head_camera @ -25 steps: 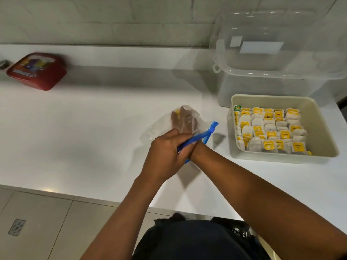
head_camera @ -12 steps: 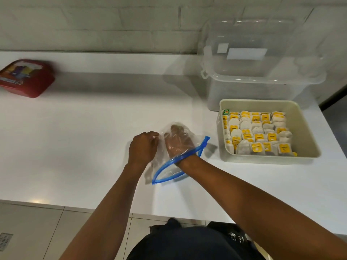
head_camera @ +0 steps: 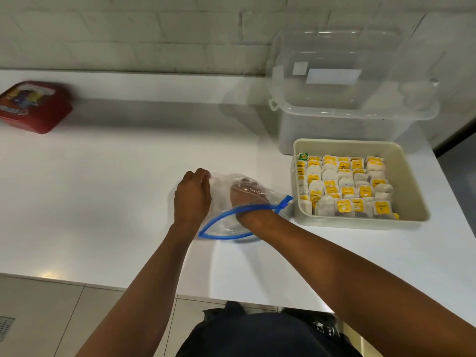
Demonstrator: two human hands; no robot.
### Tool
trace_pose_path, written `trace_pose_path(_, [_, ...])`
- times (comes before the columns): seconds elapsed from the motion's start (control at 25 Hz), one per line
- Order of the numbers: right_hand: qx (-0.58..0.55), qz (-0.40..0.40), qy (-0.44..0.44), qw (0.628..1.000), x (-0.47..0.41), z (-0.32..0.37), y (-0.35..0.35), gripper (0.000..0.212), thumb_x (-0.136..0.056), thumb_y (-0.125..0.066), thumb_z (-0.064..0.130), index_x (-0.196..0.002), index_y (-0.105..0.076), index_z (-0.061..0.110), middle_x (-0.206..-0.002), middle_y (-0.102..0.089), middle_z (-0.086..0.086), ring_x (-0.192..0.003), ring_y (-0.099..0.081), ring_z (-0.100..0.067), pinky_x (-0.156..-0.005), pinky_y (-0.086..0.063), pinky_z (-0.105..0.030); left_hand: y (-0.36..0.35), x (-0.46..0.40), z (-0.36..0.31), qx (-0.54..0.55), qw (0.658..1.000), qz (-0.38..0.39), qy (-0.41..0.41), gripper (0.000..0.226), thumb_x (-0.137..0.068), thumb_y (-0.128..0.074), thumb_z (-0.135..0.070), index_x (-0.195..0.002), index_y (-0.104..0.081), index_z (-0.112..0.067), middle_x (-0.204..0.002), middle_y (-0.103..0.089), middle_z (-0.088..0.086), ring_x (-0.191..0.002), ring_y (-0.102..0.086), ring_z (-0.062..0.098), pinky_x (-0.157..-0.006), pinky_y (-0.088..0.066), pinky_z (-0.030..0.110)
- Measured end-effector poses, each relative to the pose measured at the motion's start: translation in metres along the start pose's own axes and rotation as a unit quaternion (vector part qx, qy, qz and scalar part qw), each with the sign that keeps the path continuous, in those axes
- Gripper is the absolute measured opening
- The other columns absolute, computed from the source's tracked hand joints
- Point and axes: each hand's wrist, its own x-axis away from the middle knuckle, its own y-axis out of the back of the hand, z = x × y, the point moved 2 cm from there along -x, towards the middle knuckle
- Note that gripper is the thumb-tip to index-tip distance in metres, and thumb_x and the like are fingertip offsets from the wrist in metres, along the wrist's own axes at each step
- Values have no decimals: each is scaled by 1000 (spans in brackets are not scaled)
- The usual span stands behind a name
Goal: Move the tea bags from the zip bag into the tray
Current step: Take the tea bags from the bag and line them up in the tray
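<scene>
Left hand: my left hand (head_camera: 192, 195) pinches the far closed corner of the clear plastic zip bag with a blue zipper strip (head_camera: 223, 202), fingers curled onto the film at about 12 o'clock of the bag.
Right hand: my right hand (head_camera: 246, 195) is inside the bag up to the wrist, seen through the plastic; the blue zipper rim rings my wrist. I cannot tell how far its fingers are curled or whether they hold anything, as the film blurs them.
Zip bag: it lies on the white surface (head_camera: 116, 202) near the middle, its mouth gaping toward me at 6 o'clock, the blue slider tab pointing to 3 o'clock, near the tray's left wall.
Tea bags: rows of white paper tea bags with yellow tags (head_camera: 342, 188) stand packed in the left and middle part of the tray; one green tag sits at the far left corner.
Tray: the cream rectangular plastic tray (head_camera: 409, 181) sits at 3 o'clock of the bag.
Behind the tray: a clear plastic storage box with its lid propped (head_camera: 347, 109) stands at 12 o'clock of the tray, just beside it.
Far left: a red flat box with a printed lid (head_camera: 33, 106) rests at 10 o'clock, well apart.
</scene>
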Motion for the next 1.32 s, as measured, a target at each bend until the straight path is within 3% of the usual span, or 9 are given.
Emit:
trace_pose_path(0.12, [59,80,88,991,27,16,11,27,-97,-44,3,-119,-59,7,-116,-62,-13,-99,-60,-29,-71,-40,-31,-4,-5,-2,-28,999,14,21,24,-100,-42,-14,-110,-64,-10,-98,-59,15,-79,-57,32,-67,-40,33])
trace_pose_path(0.24, [100,-21,181,978,67,25,28,40,-88,-53,-6,-127,-53,5,-123,-51,-16,-110,-54,-33,-65,-41,-37,-11,-14,10,-28,996,54,58,26,-101,-44,-20,-114,-65,-12,-100,-57,17,-89,-61,39,-73,-44,37])
trace_pose_path(0.4, [-210,-138,113,961,86,-25,56,19,-89,-65,18,-106,-65,22,-108,-63,1,-97,-60,-17,-81,-47,-30,23,-15,18,-12,997,68,43,52,-93,-62,-39,-143,-50,-28,-129,-51,15,-121,-52,34,-99,-40,40])
trace_pose_path(0.52, [-470,-195,10,861,94,-74,79,11,-86,-71,15,-96,-71,20,-85,-70,8,-73,-61,-5,-69,-47,-19,80,10,-44,202,970,-136,-14,40,-93,-61,-20,-133,-58,-21,-130,-57,8,-117,-57,18,-100,-44,27])
trace_pose_path(0.64, [-634,-188,-7,750,91,-98,90,10,-92,-64,10,-100,-72,11,-88,-70,-5,-78,-65,-19,-76,-51,-30,78,44,-152,519,853,20,45,27,-93,-58,-23,-120,-63,-22,-114,-69,-1,-106,-67,18,-95,-53,33])
trace_pose_path(0.76, [-579,-231,7,782,91,-105,98,15,-98,-58,17,-103,-72,13,-94,-74,-6,-88,-69,-23,-82,-54,-34,45,67,-214,648,724,161,173,36,-96,-55,-31,-131,-58,-24,-127,-67,-1,-118,-63,14,-108,-46,39])
trace_pose_path(0.88, [-570,-244,24,784,93,-107,108,20,-101,-52,17,-103,-72,14,-93,-74,-6,-89,-70,-21,-81,-56,-38,34,65,-228,643,731,149,173,39,-95,-55,-37,-134,-55,-32,-121,-69,-5,-113,-65,8,-99,-50,31])
trace_pose_path(1.12, [-552,-139,22,822,94,-134,111,35,-99,-49,35,-132,-60,28,-125,-67,11,-119,-59,-2,-106,-44,-32,4,58,-240,676,663,195,255,30,-105,-42,-21,-122,-62,-7,-102,-71,10,-92,-69,17,-74,-57,30])
trace_pose_path(1.32, [-511,-136,50,847,96,-158,111,28,-88,-66,3,-111,-62,20,-103,-71,0,-92,-70,-10,-79,-57,-30,-11,50,-247,680,628,189,328,21,-101,-44,-19,-100,-65,-15,-92,-66,10,-82,-64,24,-69,-49,32])
